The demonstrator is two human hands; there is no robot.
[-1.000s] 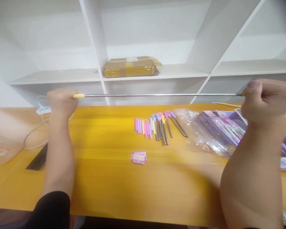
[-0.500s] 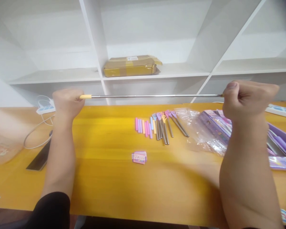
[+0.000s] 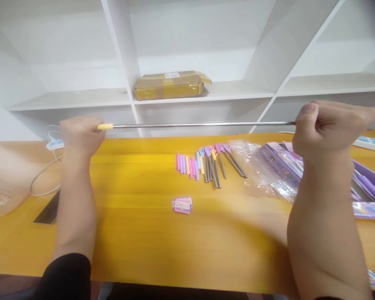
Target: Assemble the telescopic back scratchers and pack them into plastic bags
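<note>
A long, thin metal rod [image 3: 187,124] stretches level between my hands, above the table's back edge. My left hand [image 3: 82,134] is closed around its yellow handle [image 3: 105,126]. The rod's other end goes into my closed right hand [image 3: 326,127], whose fingers hide it. On the wooden table [image 3: 137,241] below lie several pastel tubes [image 3: 187,165] in a row. Beside them are several metal rods with small coloured hand-shaped heads [image 3: 214,164]. A few small printed cards [image 3: 182,205] lie nearer to me.
Clear plastic bags [image 3: 268,177] and a purple box [image 3: 370,183] lie at the right. A dark flat object [image 3: 48,210] and a white cable [image 3: 43,193] are at the left. Behind stands a white shelf [image 3: 243,98] with a taped brown package [image 3: 170,86]. Power strips sit at both sides.
My hands have moved slightly further apart, the left one leftward and the right one rightward. More of the metal rod shows between them.
</note>
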